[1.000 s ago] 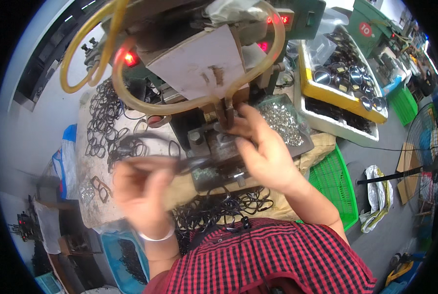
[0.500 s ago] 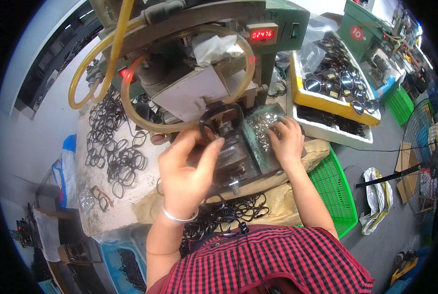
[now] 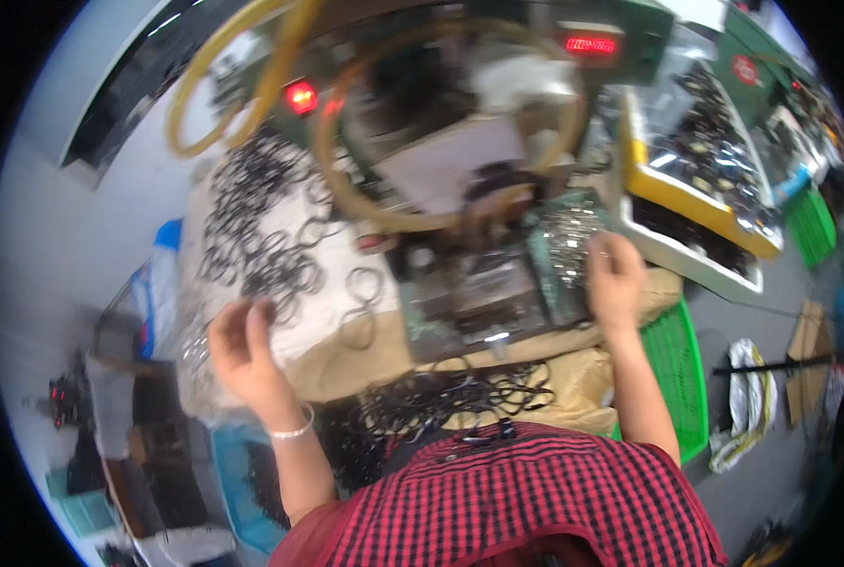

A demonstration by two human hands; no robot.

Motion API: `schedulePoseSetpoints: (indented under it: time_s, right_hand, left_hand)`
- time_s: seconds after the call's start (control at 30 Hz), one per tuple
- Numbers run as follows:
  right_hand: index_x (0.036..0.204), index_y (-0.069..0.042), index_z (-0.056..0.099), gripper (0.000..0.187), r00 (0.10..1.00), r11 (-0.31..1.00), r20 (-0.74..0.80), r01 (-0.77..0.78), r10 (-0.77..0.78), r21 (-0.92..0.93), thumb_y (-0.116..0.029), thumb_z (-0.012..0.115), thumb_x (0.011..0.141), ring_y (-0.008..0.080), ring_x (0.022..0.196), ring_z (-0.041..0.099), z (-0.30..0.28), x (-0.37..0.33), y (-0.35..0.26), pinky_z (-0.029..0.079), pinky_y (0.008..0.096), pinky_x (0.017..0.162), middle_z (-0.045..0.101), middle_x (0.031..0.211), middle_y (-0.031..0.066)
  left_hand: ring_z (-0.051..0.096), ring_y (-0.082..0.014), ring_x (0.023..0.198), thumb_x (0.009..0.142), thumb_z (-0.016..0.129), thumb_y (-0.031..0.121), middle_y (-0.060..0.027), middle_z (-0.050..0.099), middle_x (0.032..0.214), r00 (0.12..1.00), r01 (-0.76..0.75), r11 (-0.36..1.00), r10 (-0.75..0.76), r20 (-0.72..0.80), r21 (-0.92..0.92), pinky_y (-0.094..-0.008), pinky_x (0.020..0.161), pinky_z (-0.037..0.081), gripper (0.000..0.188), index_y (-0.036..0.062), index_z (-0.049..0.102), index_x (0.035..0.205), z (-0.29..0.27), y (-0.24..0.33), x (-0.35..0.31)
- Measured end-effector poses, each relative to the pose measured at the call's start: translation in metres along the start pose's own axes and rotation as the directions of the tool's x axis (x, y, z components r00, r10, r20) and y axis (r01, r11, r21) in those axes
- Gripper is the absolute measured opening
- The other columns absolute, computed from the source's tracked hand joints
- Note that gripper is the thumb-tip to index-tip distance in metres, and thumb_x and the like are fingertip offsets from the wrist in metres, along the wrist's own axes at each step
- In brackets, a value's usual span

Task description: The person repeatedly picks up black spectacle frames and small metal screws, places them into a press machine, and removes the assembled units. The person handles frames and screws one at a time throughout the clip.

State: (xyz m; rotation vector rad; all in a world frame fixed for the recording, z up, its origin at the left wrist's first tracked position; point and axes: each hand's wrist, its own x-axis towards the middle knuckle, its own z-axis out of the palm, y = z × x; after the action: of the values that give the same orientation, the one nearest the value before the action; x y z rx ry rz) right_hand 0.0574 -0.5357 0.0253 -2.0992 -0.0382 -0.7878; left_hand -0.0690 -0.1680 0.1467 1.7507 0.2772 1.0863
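Note:
My left hand [image 3: 247, 359] is blurred, over the left part of the work table beside loose black eyeglass frames [image 3: 290, 274]. Its thumb and fingers are apart, and nothing shows between them. At the right, my right hand [image 3: 619, 288] is at the edge of a green tray [image 3: 556, 298] of small shiny metal parts [image 3: 573, 236]. Its fingers are curled together; what they hold, if anything, is too blurred to make out. Between the hands stands a bench machine [image 3: 479, 293] with a metal bed. A dark curved piece [image 3: 502, 184] sits at its working point.
A yellow hose [image 3: 346, 203] loops around the machine's front. More black frames [image 3: 460, 392] lie along the table's near edge. Beyond my right hand are stacked foam boxes [image 3: 696, 203] with sunglasses in the upper one. A green basket [image 3: 677, 378] and a blue bin [image 3: 238, 482] stand below.
My left hand has left the machine's working point and moved left toward the loose frames, its fingers now apart. The right hand stays by the metal parts. The whole view has shifted.

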Motion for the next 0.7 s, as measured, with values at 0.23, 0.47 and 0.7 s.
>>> schedulePoseSetpoints:
  time_s: [0.23, 0.47, 0.7]
  right_hand:
    - [0.102, 0.001, 0.067, 0.012, 0.92, 0.727, 0.006, -0.314, 0.392, 0.611, -0.008, 0.067, 0.093, 0.0076, 0.086, 0.059, 0.016, 0.005, 0.001, 0.047, 0.0211, 0.076, 0.067, 0.095, 0.0008]
    - [0.102, 0.0, 0.067, 0.015, 0.935, 0.803, 0.157, -0.354, 0.318, 0.479, -0.005, 0.069, 0.088, 0.0077, 0.083, 0.06, 0.012, 0.013, -0.023, 0.048, 0.0226, 0.078, 0.068, 0.091, 0.0014]
    - [0.102, 0.0, 0.066, 0.013, 0.911, 0.81, 0.301, -0.394, 0.281, 0.434, -0.002, 0.064, 0.089, 0.0103, 0.088, 0.064, -0.033, -0.001, -0.054, 0.05, 0.0249, 0.081, 0.069, 0.093, 0.0041]
  left_hand:
    - [0.057, -0.0322, 0.102, 0.075, 0.067, -0.001, -0.012, 0.064, 0.118, 0.706, -0.523, 0.75, 0.115, 0.698, 0.406, -0.0387, 0.09, 0.047, 0.022, 0.0076, 0.071, 0.094, 0.006, -0.033, 0.011]
    - [0.051, -0.0341, 0.119, 0.075, 0.067, 0.004, -0.0139, 0.051, 0.143, 0.618, -0.592, 0.675, 0.03, 0.786, 0.44, -0.0394, 0.101, 0.044, 0.021, 0.0106, 0.075, 0.093, 0.022, -0.12, -0.004]
    - [0.065, -0.0352, 0.085, 0.095, 0.058, 0.029, -0.0193, 0.07, 0.092, 0.923, 0.105, 0.757, -0.315, 0.219, 0.645, -0.043, 0.081, 0.048, 0.033, -0.001, 0.07, 0.092, -0.022, -0.18, 0.091]
